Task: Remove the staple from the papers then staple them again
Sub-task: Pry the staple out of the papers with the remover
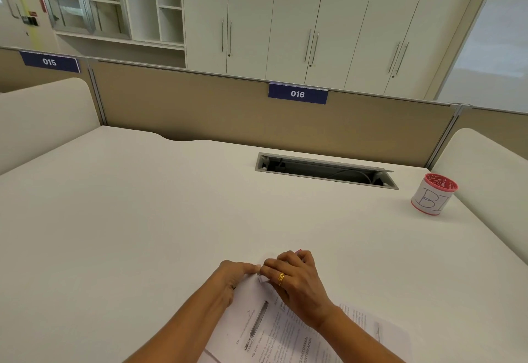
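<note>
1. While I watch through the head camera, both hands meet at the far corner of the papers [271, 331], which lie printed side up on the near part of the white desk [143, 219].
2. From the left side, the left hand [235, 275] has its fingers curled and its fingertips pinching that corner of the papers.
3. From the right, the right hand [295, 277] lies over the same corner with its fingers curled tight and a gold ring [281, 277] on one finger.
4. Past its knuckles a pink sliver [299, 251] peeks out. I cannot tell whether the hand grasps something pink or only bears down on the sheet.
5. Between the two sets of fingertips a small metallic bit [260, 277] sits at the paper's corner (too small for me to say whether it is the staple).
6. Far off to the right stands a red cup [433, 194] wrapped in a hand-lettered paper label, well apart from the papers.
7. Behind it, an open cable slot [325, 171] is cut into the desk, and a tan partition [200, 111] carries a blue tag [297, 94] reading 016.
</note>
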`<act>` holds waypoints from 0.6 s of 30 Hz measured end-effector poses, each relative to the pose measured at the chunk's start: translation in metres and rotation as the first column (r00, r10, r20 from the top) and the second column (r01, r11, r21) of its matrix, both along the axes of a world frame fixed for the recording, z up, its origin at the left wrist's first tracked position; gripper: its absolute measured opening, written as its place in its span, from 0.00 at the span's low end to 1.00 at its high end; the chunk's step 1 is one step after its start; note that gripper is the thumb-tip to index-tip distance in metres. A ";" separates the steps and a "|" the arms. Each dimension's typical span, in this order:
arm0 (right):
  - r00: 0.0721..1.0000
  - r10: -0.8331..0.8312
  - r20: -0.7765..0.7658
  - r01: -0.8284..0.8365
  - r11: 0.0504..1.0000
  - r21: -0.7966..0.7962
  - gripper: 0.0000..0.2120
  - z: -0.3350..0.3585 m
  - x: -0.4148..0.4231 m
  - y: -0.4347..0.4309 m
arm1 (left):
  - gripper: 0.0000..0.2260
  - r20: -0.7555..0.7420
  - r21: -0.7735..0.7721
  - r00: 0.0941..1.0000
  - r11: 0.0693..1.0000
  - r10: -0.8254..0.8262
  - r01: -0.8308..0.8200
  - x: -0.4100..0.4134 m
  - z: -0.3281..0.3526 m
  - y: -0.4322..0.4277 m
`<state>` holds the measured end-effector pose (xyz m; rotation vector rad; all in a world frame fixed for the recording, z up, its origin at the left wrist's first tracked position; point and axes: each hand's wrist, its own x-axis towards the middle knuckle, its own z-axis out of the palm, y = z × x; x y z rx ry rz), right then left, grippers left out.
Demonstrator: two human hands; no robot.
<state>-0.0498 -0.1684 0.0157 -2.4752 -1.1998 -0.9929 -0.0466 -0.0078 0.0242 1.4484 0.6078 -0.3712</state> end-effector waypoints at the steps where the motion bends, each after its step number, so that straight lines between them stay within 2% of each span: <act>1: 1.000 -0.008 -0.030 0.009 1.000 0.017 0.04 0.000 0.000 0.001 | 0.14 0.007 0.004 1.000 1.000 0.004 -0.004 0.000 0.000 0.000; 6: 0.960 -0.116 -0.257 0.156 0.978 0.141 0.11 0.001 -0.001 0.005 | 0.13 0.048 -0.001 0.999 1.000 0.013 -0.013 -0.001 0.006 -0.001; 11: 0.870 -0.160 -0.467 0.296 0.926 0.233 0.09 0.001 0.000 0.004 | 0.15 0.047 0.008 0.999 1.000 0.006 -0.006 -0.001 0.007 0.001; 15: 0.842 -0.166 -0.514 0.333 0.908 0.252 0.10 -0.001 0.002 0.004 | 0.18 0.033 0.024 0.999 1.000 0.002 -0.003 -0.001 0.007 0.003; 18: 0.827 -0.176 -0.534 0.354 0.901 0.251 0.10 -0.003 0.002 0.005 | 0.15 0.040 0.010 0.999 1.000 -0.023 0.023 -0.002 0.008 0.004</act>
